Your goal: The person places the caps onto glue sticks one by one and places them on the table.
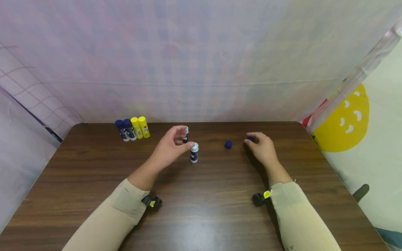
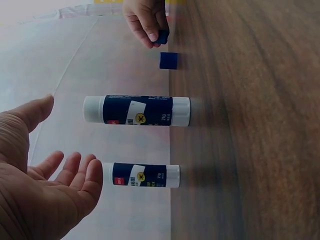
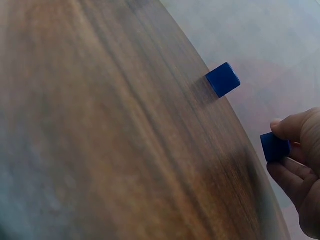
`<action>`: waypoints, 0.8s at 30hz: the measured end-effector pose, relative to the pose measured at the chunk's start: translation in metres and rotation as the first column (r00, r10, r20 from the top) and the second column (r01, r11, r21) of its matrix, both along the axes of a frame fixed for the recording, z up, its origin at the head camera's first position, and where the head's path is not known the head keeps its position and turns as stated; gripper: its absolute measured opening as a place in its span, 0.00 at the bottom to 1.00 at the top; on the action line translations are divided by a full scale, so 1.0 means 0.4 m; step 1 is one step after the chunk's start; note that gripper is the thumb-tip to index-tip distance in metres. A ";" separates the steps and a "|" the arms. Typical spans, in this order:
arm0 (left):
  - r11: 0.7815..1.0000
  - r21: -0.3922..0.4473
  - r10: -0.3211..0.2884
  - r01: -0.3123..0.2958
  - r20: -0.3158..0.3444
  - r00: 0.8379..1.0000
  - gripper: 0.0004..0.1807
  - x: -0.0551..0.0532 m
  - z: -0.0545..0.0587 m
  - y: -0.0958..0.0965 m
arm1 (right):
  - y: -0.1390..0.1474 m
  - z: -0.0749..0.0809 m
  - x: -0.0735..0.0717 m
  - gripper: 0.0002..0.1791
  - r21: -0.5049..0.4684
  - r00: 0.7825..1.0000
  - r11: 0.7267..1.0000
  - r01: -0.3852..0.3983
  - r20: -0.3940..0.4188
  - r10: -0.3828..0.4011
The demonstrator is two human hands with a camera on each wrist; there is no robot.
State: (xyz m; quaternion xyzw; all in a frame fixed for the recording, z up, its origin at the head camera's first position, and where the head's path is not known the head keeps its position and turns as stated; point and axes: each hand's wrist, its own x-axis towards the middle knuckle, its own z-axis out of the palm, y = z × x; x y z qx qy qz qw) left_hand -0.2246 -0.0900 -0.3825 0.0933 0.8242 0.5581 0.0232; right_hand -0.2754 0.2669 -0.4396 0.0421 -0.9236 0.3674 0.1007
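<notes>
Two uncapped glue sticks stand upright mid-table, the nearer glue stick (image 1: 194, 157) in front of the farther glue stick (image 1: 186, 139). Both show white tops and dark blue labels, plain in the left wrist view. My left hand (image 1: 169, 148) is beside them, thumb and fingers spread apart with nothing between; one fingertip overlaps a stick's top in the left wrist view. To the right, my right hand (image 1: 263, 148) pinches a dark blue cap (image 3: 275, 148) between thumb and fingers, low near the table. Another blue cap (image 1: 228, 144) rests on the wood left of that hand.
At the table's back left stand two blue-capped glue sticks (image 1: 126, 129) and two yellow glue sticks (image 1: 140, 127) in a close row. A pale patterned curtain (image 1: 201, 62) hangs behind the back edge of the brown wooden table (image 1: 201, 209).
</notes>
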 end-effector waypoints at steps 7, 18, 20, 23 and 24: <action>0.998 0.003 -0.056 0.056 0.078 0.995 0.36 -0.005 -0.019 0.006 | -0.001 0.001 0.001 0.18 -0.008 1.000 1.000 0.001 0.000 -0.001; 0.989 0.068 -0.146 0.135 0.208 0.967 0.33 -0.014 -0.052 -0.013 | -0.001 0.001 0.000 0.19 -0.002 1.000 1.000 -0.003 0.008 0.003; 0.987 0.074 -0.154 0.141 0.218 0.964 0.33 -0.017 -0.059 -0.014 | -0.002 0.002 0.001 0.19 -0.003 1.000 1.000 -0.004 0.012 0.004; 0.986 0.082 -0.159 0.143 0.231 0.960 0.32 -0.017 -0.066 -0.011 | -0.002 0.004 0.002 0.19 -0.005 1.000 1.000 -0.003 0.017 0.004; 0.986 0.084 -0.160 0.144 0.233 0.959 0.32 -0.018 -0.069 -0.010 | -0.003 0.004 0.002 0.19 -0.007 1.000 1.000 -0.003 0.016 0.003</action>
